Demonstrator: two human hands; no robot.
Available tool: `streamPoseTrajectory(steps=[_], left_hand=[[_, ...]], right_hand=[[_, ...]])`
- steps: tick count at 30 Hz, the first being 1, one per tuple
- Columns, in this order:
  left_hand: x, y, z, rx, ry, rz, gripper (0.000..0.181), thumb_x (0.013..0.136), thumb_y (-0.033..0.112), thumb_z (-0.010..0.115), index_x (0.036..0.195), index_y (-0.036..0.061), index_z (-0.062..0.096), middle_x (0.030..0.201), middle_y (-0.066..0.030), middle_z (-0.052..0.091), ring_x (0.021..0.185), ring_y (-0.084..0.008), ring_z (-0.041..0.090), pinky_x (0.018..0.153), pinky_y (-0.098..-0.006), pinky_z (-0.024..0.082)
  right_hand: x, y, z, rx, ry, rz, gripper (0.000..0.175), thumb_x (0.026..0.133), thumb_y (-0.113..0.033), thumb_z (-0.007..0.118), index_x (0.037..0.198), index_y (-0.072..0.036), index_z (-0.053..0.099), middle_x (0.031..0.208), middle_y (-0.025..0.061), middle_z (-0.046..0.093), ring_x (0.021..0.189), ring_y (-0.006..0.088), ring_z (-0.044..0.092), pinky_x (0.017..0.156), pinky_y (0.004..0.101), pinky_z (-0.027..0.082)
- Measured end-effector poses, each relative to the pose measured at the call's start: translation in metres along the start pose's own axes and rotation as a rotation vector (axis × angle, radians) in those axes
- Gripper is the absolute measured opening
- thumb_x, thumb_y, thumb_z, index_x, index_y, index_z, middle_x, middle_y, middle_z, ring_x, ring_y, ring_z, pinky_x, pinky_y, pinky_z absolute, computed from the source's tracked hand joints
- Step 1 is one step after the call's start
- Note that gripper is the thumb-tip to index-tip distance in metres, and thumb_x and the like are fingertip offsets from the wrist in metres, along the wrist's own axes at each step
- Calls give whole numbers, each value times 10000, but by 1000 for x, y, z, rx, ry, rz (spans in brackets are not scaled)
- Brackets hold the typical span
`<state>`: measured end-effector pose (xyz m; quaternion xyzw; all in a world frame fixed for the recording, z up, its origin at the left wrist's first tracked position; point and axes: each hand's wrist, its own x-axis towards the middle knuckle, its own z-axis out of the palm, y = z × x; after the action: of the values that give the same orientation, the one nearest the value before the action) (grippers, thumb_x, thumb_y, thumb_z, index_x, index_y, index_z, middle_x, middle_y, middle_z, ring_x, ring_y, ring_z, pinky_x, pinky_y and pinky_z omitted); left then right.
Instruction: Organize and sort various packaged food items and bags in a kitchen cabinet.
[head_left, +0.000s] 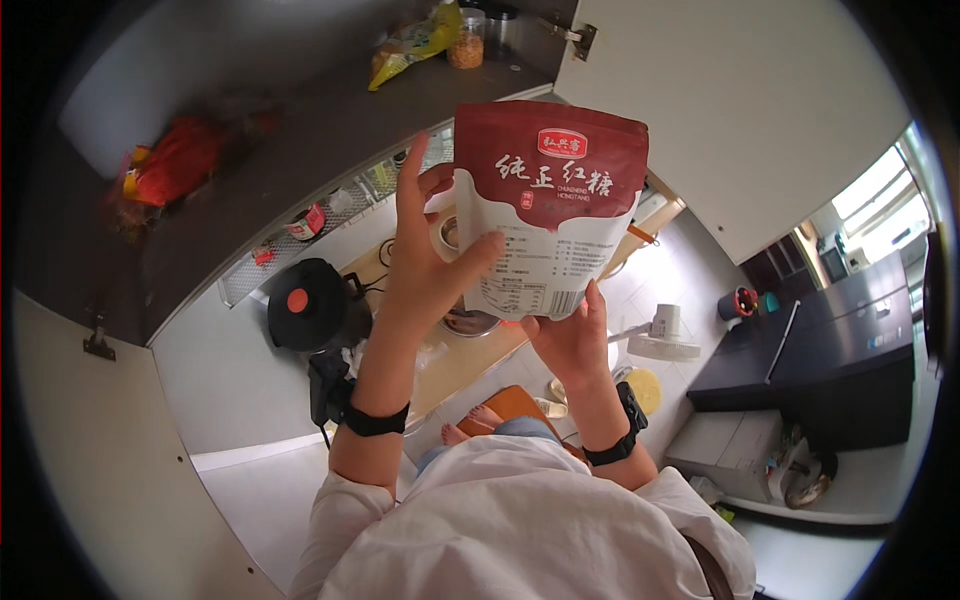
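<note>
A red and white stand-up pouch (551, 210), bearing writing, is held upright in front of me. My left hand (431, 251) holds its left edge, the thumb across the front and the index finger pointing up. My right hand (571, 341) grips the pouch at its bottom right corner, with the thumb and fingers on the lower edge. Beyond it is a cabinet shelf (322, 139) with a yellow packet (415, 45), a lidded jar of orange-brown bits (466, 45) and a red bag (178, 161).
Cabinet doors stand open at the right (720, 97) and lower left (97, 450). Below are a wire rack (360, 191), a black appliance with a red spot (307, 304) and a wooden counter (450, 375). A white fan (664, 337) stands by my right arm. My feet are on an orange stool (514, 405).
</note>
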<state>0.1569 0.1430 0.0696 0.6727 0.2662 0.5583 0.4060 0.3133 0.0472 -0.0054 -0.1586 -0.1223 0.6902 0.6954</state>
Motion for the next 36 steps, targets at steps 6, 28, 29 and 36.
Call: streamPoseTrajectory(steps=[6,28,29,36], left_hand=[[-7,-37,1,-16,-70,-262,323,794,320,652,731,17,558,740,-14,531,695,-120,466,705,-243,366],[-146,-285,115,298,-685,-157,191,775,248,636,854,75,615,900,-58,548,926,-269,498,836,-404,350],[-147,-309,115,235,-509,-257,221,773,264,640,886,75,622,949,-75,557,969,-278,496,876,-420,343],[-187,-462,135,414,-224,-699,385,760,292,654,1076,75,610,1155,-194,528,1091,-308,471,942,-390,376]], right_hand=[[-14,9,-28,-28,58,-26,544,850,-437,544,1281,-135,405,1254,37,486,1106,213,493,856,359,453],[18,-80,-214,-2285,-39,-45,103,716,-121,616,685,-46,554,735,76,563,778,276,553,686,370,462],[28,-83,-214,-2283,-66,-42,103,716,-121,616,685,-46,554,735,76,563,778,276,553,686,370,462],[107,-81,-250,-2342,14,-41,86,734,-113,580,739,-27,574,760,117,564,793,310,565,663,401,467]])
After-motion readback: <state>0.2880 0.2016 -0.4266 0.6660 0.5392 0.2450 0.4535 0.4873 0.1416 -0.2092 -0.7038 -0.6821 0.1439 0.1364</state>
